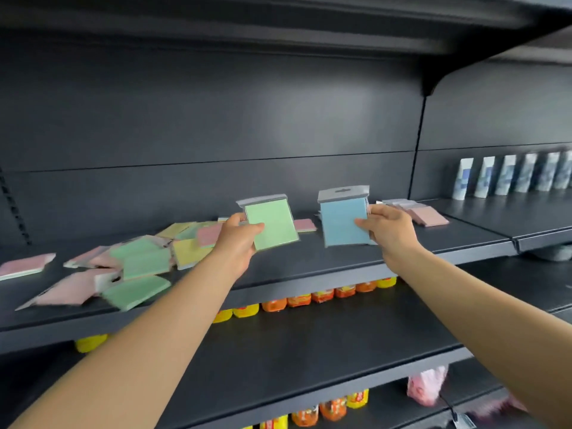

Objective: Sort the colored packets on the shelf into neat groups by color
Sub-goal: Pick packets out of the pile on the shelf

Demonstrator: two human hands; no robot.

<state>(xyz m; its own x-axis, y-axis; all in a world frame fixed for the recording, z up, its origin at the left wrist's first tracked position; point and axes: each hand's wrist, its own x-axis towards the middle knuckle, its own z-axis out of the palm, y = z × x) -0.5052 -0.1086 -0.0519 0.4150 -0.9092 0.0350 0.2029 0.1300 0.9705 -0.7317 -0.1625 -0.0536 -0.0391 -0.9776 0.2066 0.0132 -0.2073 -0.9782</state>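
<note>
My left hand (240,235) grips a light green packet (274,224) by its lower left corner, lifted upright above the dark shelf (340,258). My right hand (387,227) holds a blue packet (342,221) by its right edge, also upright above the shelf. To the left lies a loose heap of green packets (139,264), pink packets (71,289) and yellow packets (188,252). One pink packet (23,266) lies alone at the far left. A small stack of pink packets (424,213) sits to the right of my right hand.
White-and-blue tubes (510,174) stand in a row on the neighbouring shelf at the right. Orange and yellow bottles (309,300) line the back of the shelf below. A pink bag (427,385) shows on a lower shelf. A bracket (433,78) holds the shelf above.
</note>
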